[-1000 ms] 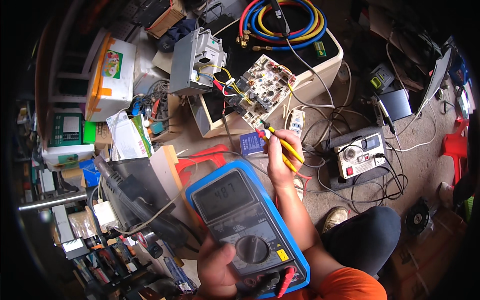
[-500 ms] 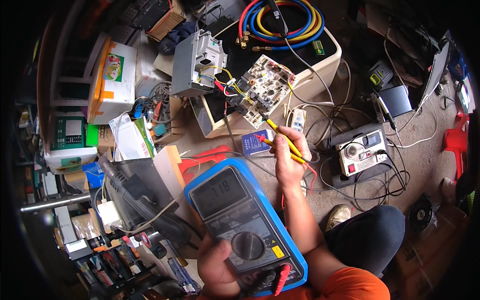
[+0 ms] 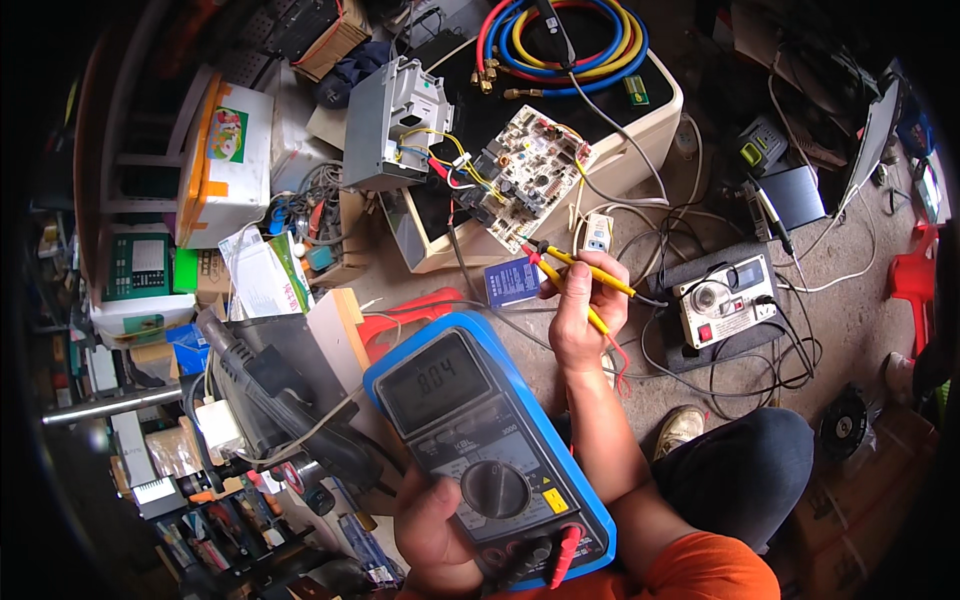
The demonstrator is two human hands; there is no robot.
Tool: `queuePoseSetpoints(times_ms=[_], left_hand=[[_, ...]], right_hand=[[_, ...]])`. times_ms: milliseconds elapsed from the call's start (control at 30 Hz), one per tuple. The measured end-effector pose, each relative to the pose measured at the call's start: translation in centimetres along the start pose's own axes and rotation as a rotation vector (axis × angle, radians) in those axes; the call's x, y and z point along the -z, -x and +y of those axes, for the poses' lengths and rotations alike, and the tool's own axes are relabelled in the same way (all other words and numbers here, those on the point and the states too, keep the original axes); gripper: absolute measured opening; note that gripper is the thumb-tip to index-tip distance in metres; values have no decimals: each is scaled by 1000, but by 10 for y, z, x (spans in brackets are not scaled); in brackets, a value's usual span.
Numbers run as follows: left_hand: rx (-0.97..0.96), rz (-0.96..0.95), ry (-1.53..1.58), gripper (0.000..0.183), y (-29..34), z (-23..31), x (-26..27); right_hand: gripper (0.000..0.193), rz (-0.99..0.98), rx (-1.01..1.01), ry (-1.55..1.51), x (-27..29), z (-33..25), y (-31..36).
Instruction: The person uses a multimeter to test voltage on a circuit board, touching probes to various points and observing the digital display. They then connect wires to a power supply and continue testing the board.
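left hand (image 3: 432,535) low, fingers curled | right hand (image 3: 585,305) extended, fingers pinched

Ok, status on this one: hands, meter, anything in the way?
Left hand grips blue multimeter. Right hand holds two yellow probes, tips by circuit board. Loose cables around; nothing blocking.

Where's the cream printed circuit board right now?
In the head view, the cream printed circuit board lies upper centre, on the beige casing, beyond the probe tips held in the right hand.
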State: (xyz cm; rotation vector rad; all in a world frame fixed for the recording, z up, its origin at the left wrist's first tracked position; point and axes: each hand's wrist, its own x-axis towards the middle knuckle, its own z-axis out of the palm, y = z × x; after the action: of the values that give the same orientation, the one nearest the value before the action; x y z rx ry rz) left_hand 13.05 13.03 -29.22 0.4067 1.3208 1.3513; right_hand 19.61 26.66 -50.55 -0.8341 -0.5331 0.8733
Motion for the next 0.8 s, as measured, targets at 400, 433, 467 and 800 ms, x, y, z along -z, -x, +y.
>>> queuePoseSetpoints(times_ms=[400,433,467,800], left_hand=[[-16,26,-117,70,0,-1,-4],[-7,27,-120,71,1,0,-5],[5,25,-116,71,1,0,-4],[40,67,-135,76,2,4,-10]], right_hand=[[22,-32,212,222,-13,46,-12],[22,-24,208,201,-13,47,-12],[22,-15,205,181,-13,49,-11],[23,-5,173,145,-19,57,-7]])
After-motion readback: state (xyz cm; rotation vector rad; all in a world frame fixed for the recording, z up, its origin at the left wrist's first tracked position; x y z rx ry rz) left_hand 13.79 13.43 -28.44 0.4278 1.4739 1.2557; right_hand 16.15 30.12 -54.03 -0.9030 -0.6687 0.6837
